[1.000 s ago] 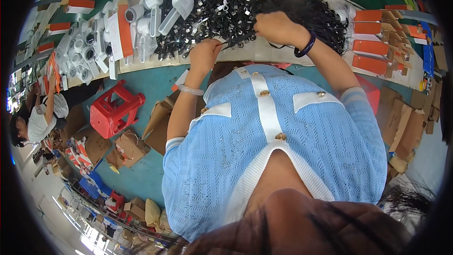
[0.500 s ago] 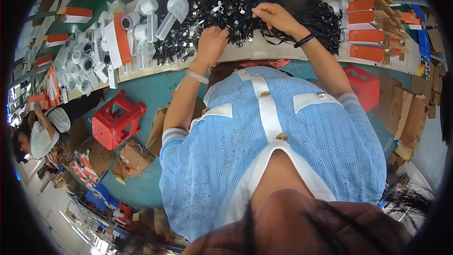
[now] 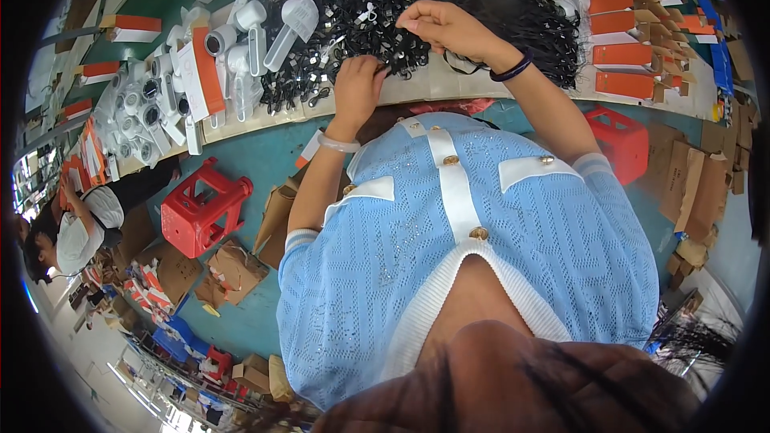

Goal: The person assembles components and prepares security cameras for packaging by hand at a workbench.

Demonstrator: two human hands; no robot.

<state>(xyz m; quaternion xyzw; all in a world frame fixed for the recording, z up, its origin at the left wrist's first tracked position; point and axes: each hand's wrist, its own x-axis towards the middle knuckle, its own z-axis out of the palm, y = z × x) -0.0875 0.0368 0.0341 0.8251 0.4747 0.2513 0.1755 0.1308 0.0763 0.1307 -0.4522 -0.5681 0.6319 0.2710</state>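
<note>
— Fingers of the right hand: bent toward the thumb, above the far side of the cables. Gripping anything? Cannot tell.
— And the left hand?
— Curled at the near edge of the same heap, fingertips turned down; grip hidden too.
— Step in hand?
— Handling black cables, by the look, mid-table. Calls for parting single strands from the tangle with a firm pinch.
— Now count, largest first.
— One table. One broad heap of cables, one heap of black cords to the right; strands uncountable. Near side, two red stools, left and right of the body.
— Boxes?
— Four orange-ended boxes stacked foremost at the right, more behind.
— Smaller?
— White handled devices, left: overlapping, past exact counting.
— Smallest?
— One pale bangle, left wrist; one dark band, right wrist.
</note>
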